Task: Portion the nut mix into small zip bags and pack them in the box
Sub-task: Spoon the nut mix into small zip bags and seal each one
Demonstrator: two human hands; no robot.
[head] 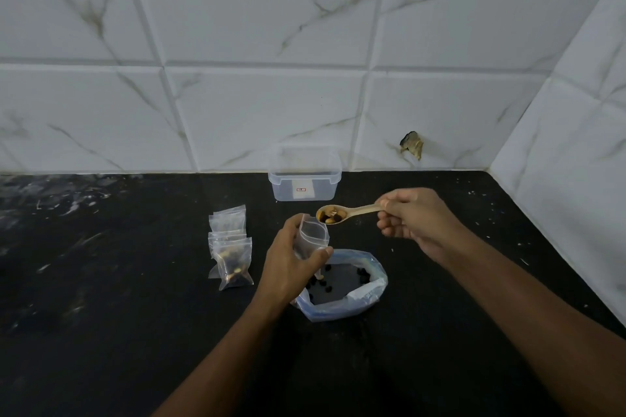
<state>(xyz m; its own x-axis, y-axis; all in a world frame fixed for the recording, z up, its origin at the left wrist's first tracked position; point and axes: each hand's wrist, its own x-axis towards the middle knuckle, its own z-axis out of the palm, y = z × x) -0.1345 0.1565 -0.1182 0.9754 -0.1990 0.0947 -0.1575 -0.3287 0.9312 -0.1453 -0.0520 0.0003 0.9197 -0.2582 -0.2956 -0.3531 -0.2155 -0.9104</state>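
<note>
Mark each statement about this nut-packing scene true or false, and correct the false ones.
1. The right hand holds a wooden spoon loaded with nut mix. True.
2. The left hand grips the clear box. False: it grips a small zip bag; the clear box stands untouched by the wall.
3. Filled bags lie left of the hands. True.
4. The spoon is inside the big bag. False: it is raised at the small bag's mouth, above the big bag.

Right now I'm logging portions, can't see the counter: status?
Left hand grips small zip bag. Right hand holds loaded spoon at its mouth. Box open behind, path clear.
</note>
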